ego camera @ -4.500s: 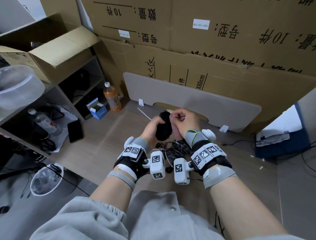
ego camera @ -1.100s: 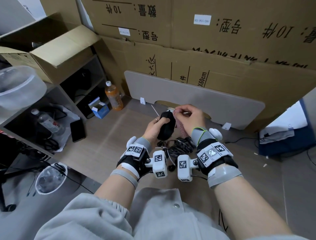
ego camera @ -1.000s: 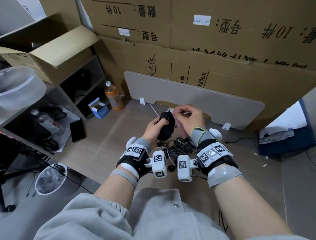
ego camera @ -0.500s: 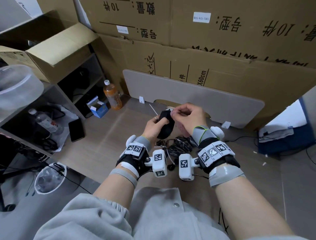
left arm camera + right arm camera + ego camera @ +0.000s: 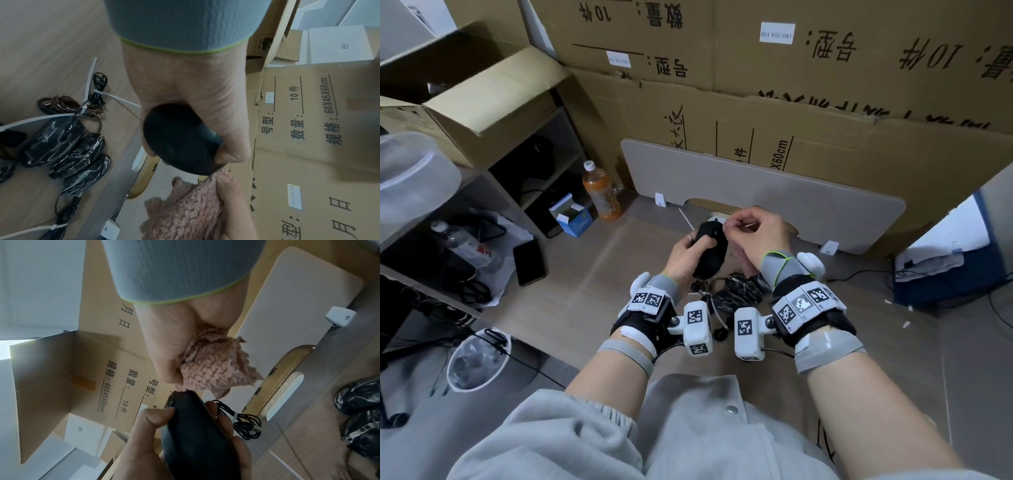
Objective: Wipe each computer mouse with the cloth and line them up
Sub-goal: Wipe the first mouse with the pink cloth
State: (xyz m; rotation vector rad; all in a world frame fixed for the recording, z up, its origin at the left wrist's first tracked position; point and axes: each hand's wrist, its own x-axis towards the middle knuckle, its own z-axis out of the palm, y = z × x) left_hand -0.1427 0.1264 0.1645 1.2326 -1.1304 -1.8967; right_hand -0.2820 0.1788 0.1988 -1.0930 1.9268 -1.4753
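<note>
right hand point(image 5: 170, 344) grips pink cloth point(image 5: 213, 368) | cloth touches black mouse point(image 5: 197, 439) | left hand point(image 5: 144, 443) holds mouse

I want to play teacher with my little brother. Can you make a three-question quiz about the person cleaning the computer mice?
1. True or false: the left hand grips the black mouse in the air, above the floor.
2. What does the right hand hold? A) orange drink bottle B) pink cloth C) phone
3. Fill in the missing word: the other mice that lie on the floor have white ____ on them.

Key
1. True. The thumb and fingers curl round its sides.
2. B. The pink cloth is bunched in the fingers, touching the front tip of the mouse. The orange drink bottle and the phone sit on the floor to the left.
3. Smears.
</note>
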